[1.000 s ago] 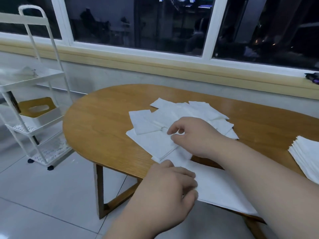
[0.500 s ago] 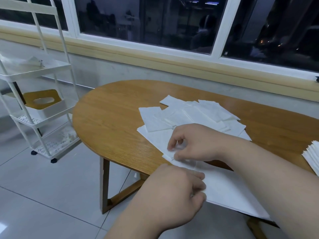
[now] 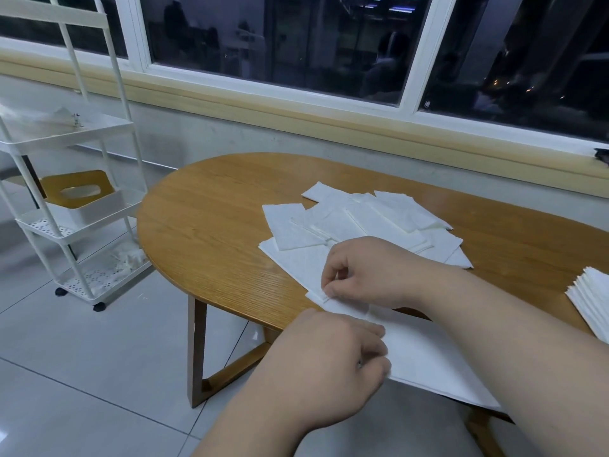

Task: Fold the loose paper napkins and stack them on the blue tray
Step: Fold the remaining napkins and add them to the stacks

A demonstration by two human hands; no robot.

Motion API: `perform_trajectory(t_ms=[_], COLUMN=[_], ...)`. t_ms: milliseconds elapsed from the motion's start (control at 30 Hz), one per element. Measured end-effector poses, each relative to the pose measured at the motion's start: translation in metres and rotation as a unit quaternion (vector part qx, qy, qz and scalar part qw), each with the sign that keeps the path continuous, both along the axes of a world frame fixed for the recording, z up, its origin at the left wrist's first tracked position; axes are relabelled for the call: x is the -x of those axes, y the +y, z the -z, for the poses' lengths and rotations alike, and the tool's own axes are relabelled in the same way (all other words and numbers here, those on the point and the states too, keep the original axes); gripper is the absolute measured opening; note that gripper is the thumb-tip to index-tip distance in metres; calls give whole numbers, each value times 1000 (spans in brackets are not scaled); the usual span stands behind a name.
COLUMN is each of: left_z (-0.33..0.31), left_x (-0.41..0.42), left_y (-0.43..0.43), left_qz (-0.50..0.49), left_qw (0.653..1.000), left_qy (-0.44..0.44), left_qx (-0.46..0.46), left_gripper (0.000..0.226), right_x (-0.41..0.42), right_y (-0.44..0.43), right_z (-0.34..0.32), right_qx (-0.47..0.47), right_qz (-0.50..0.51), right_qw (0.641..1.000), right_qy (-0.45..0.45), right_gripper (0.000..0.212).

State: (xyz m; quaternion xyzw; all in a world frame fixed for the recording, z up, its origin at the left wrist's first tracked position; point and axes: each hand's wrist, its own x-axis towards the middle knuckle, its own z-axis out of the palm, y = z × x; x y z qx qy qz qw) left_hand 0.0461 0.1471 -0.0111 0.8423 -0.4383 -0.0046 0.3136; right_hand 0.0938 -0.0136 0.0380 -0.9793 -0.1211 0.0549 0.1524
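Observation:
A large white napkin [image 3: 425,357] hangs over the near edge of the wooden table [image 3: 211,222]. My right hand [image 3: 369,275] pinches its far left corner against the tabletop. My left hand [image 3: 329,364] grips the napkin's near edge, below the table rim. Several loose white napkins [image 3: 362,222] lie scattered behind my right hand. A stack of folded napkins [image 3: 590,298] sits at the right edge of the view. No blue tray shows.
A white three-tier cart [image 3: 66,209] stands on the tiled floor left of the table, holding a tissue box with a wooden lid [image 3: 79,192]. A window ledge [image 3: 329,120] runs behind the table.
My right hand drew back from the loose pile toward the near table edge and now pinches the napkin's corner. My left hand stayed on the near edge. The view swung left.

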Motion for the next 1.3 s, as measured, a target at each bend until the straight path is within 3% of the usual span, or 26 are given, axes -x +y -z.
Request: perform_trajectory(t_ms=[600,900,1100,1300], left_z=[0,2,4,8], left_x=[-1,-1,-3,-4], left_y=[0,-1,-1,-3], left_qz=[-2,5,8,9], left_qw=[1000,999,999,999], left_qy=[10,16,9,-35], left_qx=[9,28,29,25], left_gripper=[28,26,25,33], right_x=[2,5,19,68], right_y=[2,-6,-12,-30], right_z=[5,-4,-24,-61], right_qx=[9,-109,-210,-362], right_qz=[0,77,137,209], right_qw=[1000,989,956,872], right_qy=[-24,-61,-153,-254], right_gripper=[7,9,12,10])
